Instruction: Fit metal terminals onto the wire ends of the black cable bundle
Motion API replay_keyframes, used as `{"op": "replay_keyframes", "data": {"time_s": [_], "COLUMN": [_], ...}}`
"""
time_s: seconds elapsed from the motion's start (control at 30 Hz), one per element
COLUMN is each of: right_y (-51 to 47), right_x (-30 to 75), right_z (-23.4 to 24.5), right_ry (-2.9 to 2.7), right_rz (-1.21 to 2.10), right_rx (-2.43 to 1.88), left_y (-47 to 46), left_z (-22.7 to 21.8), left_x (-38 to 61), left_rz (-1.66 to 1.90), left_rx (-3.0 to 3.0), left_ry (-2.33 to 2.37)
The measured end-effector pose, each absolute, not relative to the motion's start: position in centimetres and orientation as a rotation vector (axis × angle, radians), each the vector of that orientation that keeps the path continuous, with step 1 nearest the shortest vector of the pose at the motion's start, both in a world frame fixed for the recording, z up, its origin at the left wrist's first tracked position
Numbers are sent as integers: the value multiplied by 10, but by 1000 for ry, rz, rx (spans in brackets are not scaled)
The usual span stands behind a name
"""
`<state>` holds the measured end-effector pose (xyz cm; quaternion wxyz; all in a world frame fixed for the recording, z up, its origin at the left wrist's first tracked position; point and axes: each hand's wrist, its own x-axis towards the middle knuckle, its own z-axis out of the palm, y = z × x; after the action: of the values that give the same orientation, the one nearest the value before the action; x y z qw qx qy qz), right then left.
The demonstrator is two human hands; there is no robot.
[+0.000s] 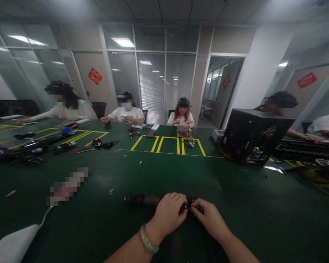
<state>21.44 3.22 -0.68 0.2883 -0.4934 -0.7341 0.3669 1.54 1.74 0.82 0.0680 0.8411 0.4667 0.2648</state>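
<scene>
A dark cylindrical part (pixel 142 200) lies on the green table (pixel 181 171) just in front of me, its left end sticking out past my fingers. My left hand (pixel 168 213), with a pale green bracelet on the wrist, is curled over the part's right portion. My right hand (pixel 208 217) meets it from the right, fingers pinched together at the part's right end. What the right fingers pinch is too small and dark to name.
A black open computer case (pixel 252 137) stands at the right. Dark parts and cables (pixel 33 148) lie at the left, inside yellow tape markings (pixel 167 144). Several people sit working around the far and side edges. A white sheet (pixel 13 244) lies at the near left.
</scene>
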Motion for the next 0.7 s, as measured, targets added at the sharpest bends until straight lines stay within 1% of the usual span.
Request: {"op": "replay_keyframes", "data": {"time_s": [0.23,0.47,0.7], "right_y": [33,30,31], "right_x": [214,215,216], "right_z": [-9,-4,-7], "right_ry": [-1977,-1965,-1966], "right_rz": [950,976,983], "right_rx": [-1307,-1314,-1307], "left_y": [16,13,15], "left_z": [9,11,8], "left_x": [14,15,14], "left_rz": [764,831,791], "left_rx": [2563,2512,2558], "left_ry": [1362,1381,1361]}}
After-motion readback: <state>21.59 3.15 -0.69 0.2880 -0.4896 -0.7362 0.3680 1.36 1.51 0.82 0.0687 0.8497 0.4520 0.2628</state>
